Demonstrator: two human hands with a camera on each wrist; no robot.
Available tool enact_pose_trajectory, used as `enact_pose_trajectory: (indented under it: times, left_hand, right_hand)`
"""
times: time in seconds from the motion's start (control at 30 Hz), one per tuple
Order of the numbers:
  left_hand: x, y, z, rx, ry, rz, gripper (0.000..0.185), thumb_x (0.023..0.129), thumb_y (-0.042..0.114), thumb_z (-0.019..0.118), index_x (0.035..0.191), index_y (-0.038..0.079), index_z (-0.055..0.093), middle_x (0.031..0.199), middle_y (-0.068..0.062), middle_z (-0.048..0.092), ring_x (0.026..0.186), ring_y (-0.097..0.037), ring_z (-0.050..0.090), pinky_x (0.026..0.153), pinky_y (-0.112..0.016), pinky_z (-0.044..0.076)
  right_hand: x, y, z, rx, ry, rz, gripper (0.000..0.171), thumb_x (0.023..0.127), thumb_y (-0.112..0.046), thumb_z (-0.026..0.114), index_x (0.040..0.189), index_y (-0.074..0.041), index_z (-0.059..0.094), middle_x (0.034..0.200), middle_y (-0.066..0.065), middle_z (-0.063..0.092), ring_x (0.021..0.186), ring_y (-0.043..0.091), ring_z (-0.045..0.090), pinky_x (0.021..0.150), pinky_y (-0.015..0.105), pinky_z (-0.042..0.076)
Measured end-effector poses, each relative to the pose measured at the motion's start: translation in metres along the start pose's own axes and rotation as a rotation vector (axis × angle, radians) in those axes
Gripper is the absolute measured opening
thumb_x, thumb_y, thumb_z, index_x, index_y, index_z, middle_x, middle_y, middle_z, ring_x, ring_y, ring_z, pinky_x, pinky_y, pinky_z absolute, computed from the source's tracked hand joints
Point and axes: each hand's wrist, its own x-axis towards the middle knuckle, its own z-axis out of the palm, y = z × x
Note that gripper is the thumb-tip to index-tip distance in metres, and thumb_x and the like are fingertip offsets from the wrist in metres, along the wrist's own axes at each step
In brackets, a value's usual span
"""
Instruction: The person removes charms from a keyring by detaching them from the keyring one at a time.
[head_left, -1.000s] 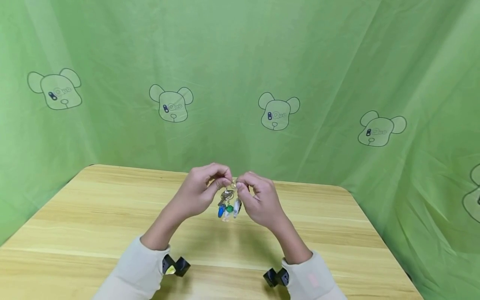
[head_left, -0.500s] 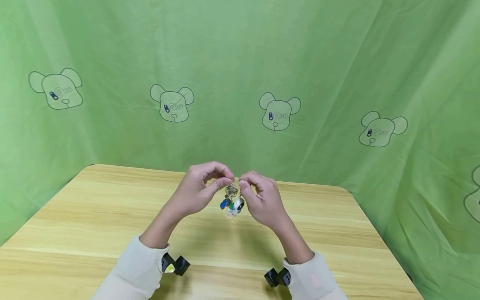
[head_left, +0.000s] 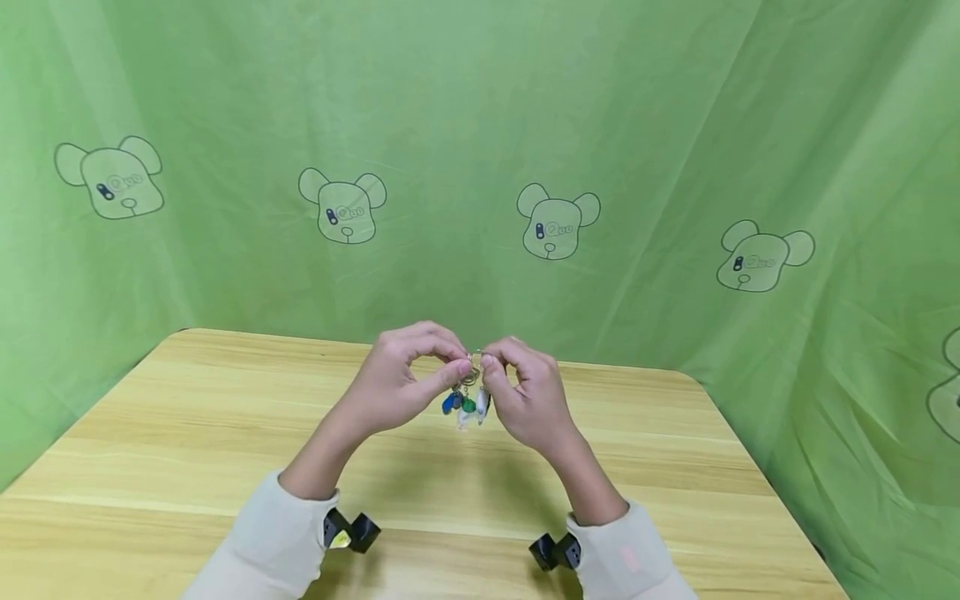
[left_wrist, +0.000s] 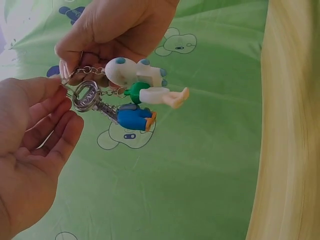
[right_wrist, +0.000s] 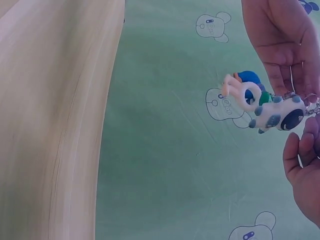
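Note:
Held up over the table are several keychain figures hanging from metal rings and chains. In the left wrist view a white astronaut-like figure [left_wrist: 131, 73] with blue spots hangs by its chain beside a green-topped figure with white trousers [left_wrist: 152, 95] and a blue-trousered figure [left_wrist: 134, 119]. My left hand [head_left: 405, 379] pinches the ring at the round metal tag [left_wrist: 86, 96] between thumb and fingertips. Close beside it, my right hand [head_left: 528, 396] pinches the chain end of the white figure. In the right wrist view, this figure's dark visor [right_wrist: 292, 120] shows. The fingertips partly hide the rings.
A wood-grain table [head_left: 225, 433] lies under both forearms. Green cloth [head_left: 465, 108] printed with bear heads hangs behind and at both sides. Black wrist cameras [head_left: 363, 533] sit on the light sleeves [head_left: 262, 533].
Both hands have shifted slightly right with the keychain figures. The white figure swung to show its visor, then turned side-on again. The left thumb has moved over the metal tag.

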Motion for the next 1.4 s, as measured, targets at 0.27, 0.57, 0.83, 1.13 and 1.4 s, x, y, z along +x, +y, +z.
enact_pose_trajectory:
  times: [0.27,0.57,0.83,1.13,1.4]
  left_hand:
    - [0.0,0.001,0.0,0.05,-0.006,0.037,0.002,0.093,0.009,0.075,0.094,0.009,0.077,0.098,0.001,0.072,0.099,-0.014,0.066,0.091,-0.035,0.056]
    - [-0.002,0.0,0.001,0.1,-0.037,0.067,0.004,0.095,0.01,0.073,0.094,0.007,0.075,0.098,0.001,0.071,0.095,-0.013,0.065,0.086,-0.035,0.058]
    - [-0.002,0.001,0.001,0.112,-0.037,0.084,0.004,0.095,0.01,0.073,0.095,0.007,0.075,0.098,0.0,0.071,0.094,-0.012,0.065,0.085,-0.034,0.058]
    - [-0.001,0.003,0.0,0.117,-0.042,0.085,0.004,0.095,0.011,0.073,0.096,0.008,0.076,0.099,0.001,0.071,0.095,-0.012,0.065,0.087,-0.031,0.057]
    - [0.0,0.002,0.001,0.108,0.014,0.1,0.001,0.093,0.008,0.074,0.094,0.007,0.075,0.098,-0.001,0.072,0.093,-0.014,0.066,0.083,-0.031,0.058]
  right_hand:
    - [0.0,0.0,0.0,-0.005,0.011,-0.017,0.015,0.091,-0.003,0.057,0.079,-0.007,0.065,0.07,-0.004,0.056,0.066,0.011,0.049,0.057,0.025,0.041]
    - [-0.001,0.003,0.0,-0.029,0.046,-0.043,0.016,0.087,-0.004,0.057,0.074,-0.011,0.064,0.067,-0.004,0.056,0.064,0.011,0.048,0.055,0.024,0.039]
    - [-0.002,0.007,0.001,-0.034,0.038,-0.015,0.017,0.089,-0.006,0.057,0.075,-0.01,0.066,0.067,-0.003,0.058,0.065,0.011,0.05,0.056,0.024,0.041]
    - [-0.003,0.014,0.003,-0.033,0.051,-0.008,0.018,0.089,-0.003,0.058,0.075,-0.011,0.066,0.069,-0.003,0.059,0.065,0.012,0.051,0.056,0.025,0.042]
    - [-0.003,0.012,0.001,-0.037,0.075,-0.016,0.017,0.09,-0.003,0.058,0.075,-0.01,0.065,0.069,-0.003,0.059,0.064,0.011,0.053,0.054,0.026,0.044]
